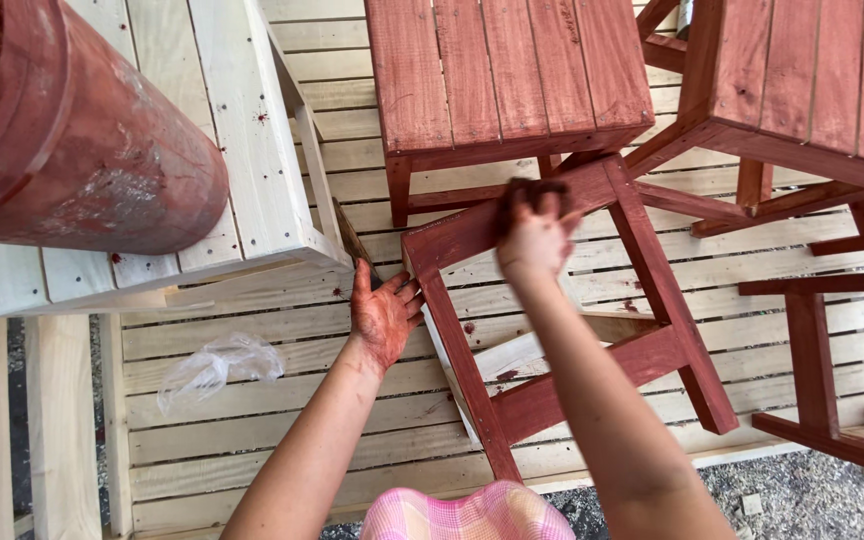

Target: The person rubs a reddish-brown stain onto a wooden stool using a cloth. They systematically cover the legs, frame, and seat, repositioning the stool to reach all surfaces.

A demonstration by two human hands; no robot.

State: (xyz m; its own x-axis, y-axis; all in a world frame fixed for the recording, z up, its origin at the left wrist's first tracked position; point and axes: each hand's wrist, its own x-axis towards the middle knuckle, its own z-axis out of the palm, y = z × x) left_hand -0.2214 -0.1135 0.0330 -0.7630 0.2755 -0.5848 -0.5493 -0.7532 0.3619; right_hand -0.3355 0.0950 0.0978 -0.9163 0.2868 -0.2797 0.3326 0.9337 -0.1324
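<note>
A red-stained wooden stool (657,300) lies tipped on its side on a pale slatted platform (252,440). My right hand (535,242) presses a dark, stain-soaked rag (524,190) against the stool's upper rail. My left hand (384,318), smeared with red stain, grips the stool's near corner beside the seat edge. A thin dark strip (354,240) sticks up just above that hand; I cannot tell what it is.
A large red-stained bucket (82,150) rests on an unstained pale stool (242,120) at the upper left. Two stained stools stand behind, one at centre (502,70) and one at right (802,70). A crumpled clear plastic bag (217,365) lies left. Gravel (802,490) borders the platform.
</note>
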